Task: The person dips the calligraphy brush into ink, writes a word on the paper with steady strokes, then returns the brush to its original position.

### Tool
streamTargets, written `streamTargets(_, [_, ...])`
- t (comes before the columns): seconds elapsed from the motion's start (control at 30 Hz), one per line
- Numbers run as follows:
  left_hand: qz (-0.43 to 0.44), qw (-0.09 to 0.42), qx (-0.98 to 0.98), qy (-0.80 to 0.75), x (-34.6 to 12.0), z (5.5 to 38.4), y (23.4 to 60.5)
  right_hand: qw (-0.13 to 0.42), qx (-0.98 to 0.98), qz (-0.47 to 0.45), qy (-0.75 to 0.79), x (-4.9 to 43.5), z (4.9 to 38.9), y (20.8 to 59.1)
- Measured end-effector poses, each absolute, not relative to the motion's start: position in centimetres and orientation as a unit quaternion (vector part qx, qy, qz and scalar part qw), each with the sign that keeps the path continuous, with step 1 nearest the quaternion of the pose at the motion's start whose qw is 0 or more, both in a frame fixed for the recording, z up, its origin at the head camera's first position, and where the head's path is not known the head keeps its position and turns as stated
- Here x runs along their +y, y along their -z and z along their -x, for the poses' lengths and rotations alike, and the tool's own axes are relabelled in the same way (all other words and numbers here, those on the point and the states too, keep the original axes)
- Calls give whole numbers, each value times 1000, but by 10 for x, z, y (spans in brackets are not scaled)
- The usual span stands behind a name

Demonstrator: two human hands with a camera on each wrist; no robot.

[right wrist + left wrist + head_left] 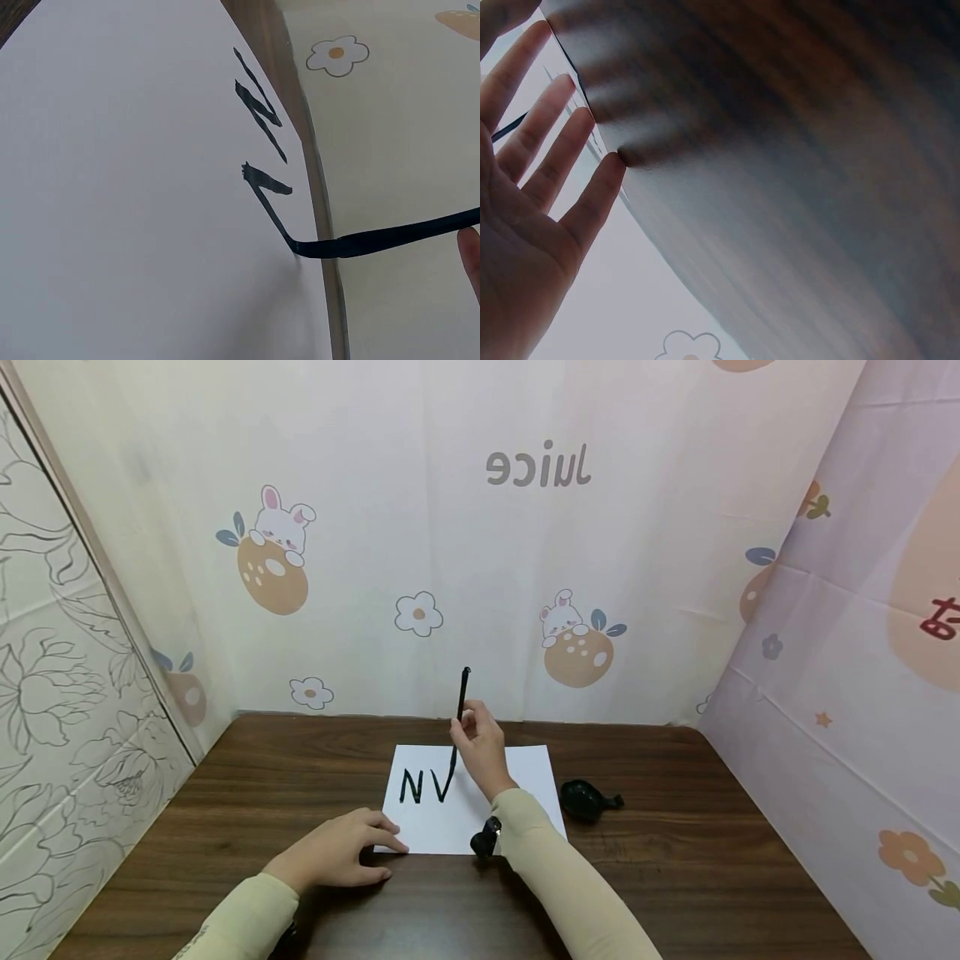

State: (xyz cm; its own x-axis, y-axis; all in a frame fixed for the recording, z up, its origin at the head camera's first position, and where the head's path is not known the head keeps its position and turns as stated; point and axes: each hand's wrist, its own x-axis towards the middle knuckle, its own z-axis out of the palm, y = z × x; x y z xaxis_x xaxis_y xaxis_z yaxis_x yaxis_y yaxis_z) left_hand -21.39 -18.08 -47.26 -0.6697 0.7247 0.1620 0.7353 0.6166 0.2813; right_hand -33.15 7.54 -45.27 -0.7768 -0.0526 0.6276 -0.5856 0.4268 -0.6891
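Observation:
My right hand [482,747] pinches a slim black brush [462,693] between thumb and fingers, over the upper part of a white sheet of paper [435,839]. In the right wrist view the brush [397,234] comes in from the right, and its bent tip meets the paper at the top end of a black stroke. Black marks [259,105] like the letters N and V stand on the sheet's left half. My left hand [341,850] lies with spread fingers at the lower left corner of the sheet, index fingertip on it; its palm [525,232] shows in the left wrist view.
A glossy black gourd-shaped object [587,800] sits right of the paper. The dark wooden table [247,793] reaches back to a printed curtain [360,543], with more curtain at both sides. A small black device [486,839] is strapped at the right wrist, over the sheet's lower edge.

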Motion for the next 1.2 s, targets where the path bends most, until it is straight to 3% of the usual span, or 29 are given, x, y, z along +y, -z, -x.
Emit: streamTargets(1.2, [409,18,-898,164,-181,214,475,303,-774,-199,-519,89,334,442])
